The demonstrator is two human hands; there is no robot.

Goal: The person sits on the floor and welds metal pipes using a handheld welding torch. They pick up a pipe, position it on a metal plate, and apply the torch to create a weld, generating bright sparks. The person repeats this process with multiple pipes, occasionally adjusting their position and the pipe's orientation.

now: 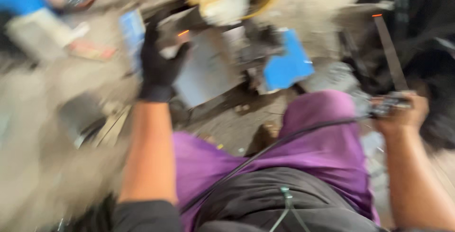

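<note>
Here right hand [403, 111] grip pinching dark tool [389, 103]; gloved left hand [159, 66] grip unclear, blurred.

— Are any packages, labels, signs or screens showing here?

— None that can be told for sure; the whole view is blurring. Two flat blue rectangular pieces are lying on the ground, one [132, 31] at upper left, one [287, 64] near the middle, and a flat reddish-orange piece [92, 49] is lying at far left, but whether these are packages or labels cannot be told.
</note>
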